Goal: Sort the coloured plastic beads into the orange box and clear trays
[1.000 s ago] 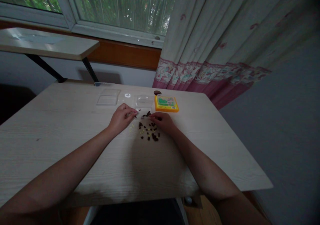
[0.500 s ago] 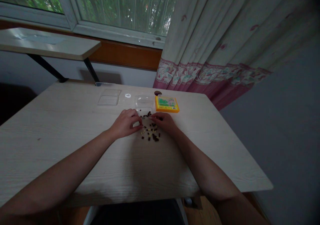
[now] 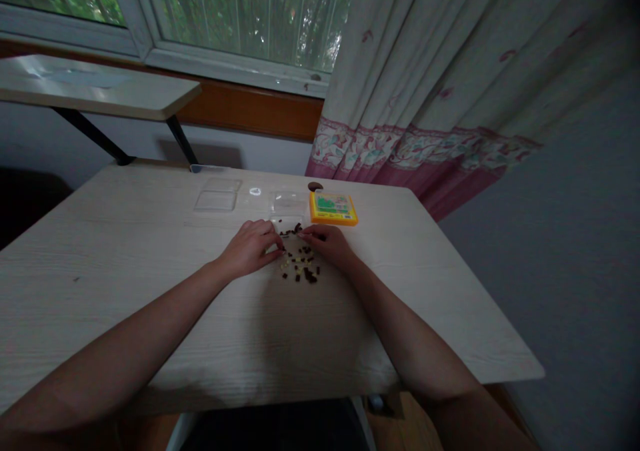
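Note:
A scatter of small dark and pale yellow pieces (image 3: 300,267) lies on the light wooden table (image 3: 125,271). My left hand (image 3: 250,247) rests at the left edge of the scatter, fingers curled and pinched at the pieces. My right hand (image 3: 327,243) lies at the scatter's upper right, fingers closed over a few dark pieces. What either hand holds is too small to make out. Just beyond the right hand lies a flat yellow box (image 3: 333,208) with a green picture.
Clear plastic trays (image 3: 216,196) and a clear lid (image 3: 289,203) lie at the table's far side. A second table (image 3: 100,94) stands beyond under the window. A pink-bordered curtain (image 3: 425,104) hangs at the right, near the table's far right corner.
My left hand slid right and nearer, from beside the clear lid to the left edge of the scatter. My right hand has barely moved.

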A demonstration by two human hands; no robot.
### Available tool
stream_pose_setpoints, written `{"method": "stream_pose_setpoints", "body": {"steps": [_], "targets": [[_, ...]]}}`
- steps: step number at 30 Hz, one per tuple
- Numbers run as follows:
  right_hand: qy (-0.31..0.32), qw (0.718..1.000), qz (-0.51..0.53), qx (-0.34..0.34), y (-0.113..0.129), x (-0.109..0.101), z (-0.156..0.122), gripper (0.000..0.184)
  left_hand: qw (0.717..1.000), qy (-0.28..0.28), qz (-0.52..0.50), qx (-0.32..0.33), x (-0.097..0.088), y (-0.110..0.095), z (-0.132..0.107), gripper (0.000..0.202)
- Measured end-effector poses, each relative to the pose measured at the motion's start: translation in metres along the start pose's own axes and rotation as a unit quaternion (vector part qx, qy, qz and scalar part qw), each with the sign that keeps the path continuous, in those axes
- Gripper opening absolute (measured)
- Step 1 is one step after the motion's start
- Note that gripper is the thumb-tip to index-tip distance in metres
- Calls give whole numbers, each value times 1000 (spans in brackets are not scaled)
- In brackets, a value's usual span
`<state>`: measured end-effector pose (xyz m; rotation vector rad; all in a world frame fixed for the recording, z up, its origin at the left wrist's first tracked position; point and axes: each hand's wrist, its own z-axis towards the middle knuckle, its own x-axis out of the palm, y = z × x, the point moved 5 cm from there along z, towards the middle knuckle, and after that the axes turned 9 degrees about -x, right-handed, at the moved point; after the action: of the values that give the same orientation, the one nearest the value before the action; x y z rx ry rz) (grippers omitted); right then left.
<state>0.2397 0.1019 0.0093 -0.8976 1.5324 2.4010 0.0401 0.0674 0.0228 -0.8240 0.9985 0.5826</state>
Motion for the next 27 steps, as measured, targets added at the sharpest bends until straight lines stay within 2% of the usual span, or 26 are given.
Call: {"method": "stream_pose_setpoints", "body": {"steps": [5, 9, 17, 27], "targets": [[2, 1000, 3, -2, 0, -1, 0, 32, 1000, -14, -15, 4, -1, 2, 1, 19], [-2, 1000, 0, -3, -1, -2, 0, 32, 998, -28, -49, -19, -3, 8, 2, 23], [-3, 1000, -10, -6, -5, -3, 1, 30, 999, 12, -35, -12, 0, 7, 1, 28], [5, 1000, -3, -21, -2, -1, 0, 29, 999, 28, -27, -9, 1, 5, 0, 17]]}}
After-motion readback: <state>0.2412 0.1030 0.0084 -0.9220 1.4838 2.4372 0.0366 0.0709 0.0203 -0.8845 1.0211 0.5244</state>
